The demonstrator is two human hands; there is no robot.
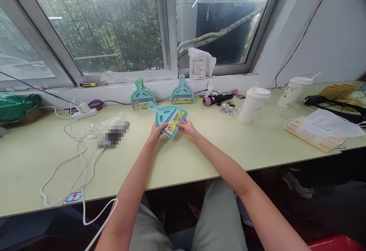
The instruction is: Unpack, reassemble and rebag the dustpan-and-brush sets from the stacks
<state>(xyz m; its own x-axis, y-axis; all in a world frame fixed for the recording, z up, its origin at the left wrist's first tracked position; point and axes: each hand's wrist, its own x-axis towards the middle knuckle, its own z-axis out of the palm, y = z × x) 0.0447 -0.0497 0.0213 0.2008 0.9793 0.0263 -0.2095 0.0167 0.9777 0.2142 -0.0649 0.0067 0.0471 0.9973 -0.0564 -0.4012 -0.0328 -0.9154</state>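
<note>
turquoise dustpan tilts between left hand and right hand, fingers of both clamped on its near edges; similar dustpans stand farther left.

Left hand and right hand hold turquoise dustpan-and-brush set. From it: 10 o'clock, dustpan stack; 1, another dustpan; 3, lidded paper cup; 9, power strip.

Turquoise dustpan-and-brush set, yellow printed label, tilted, handle toward upper left, in both hands
</note>
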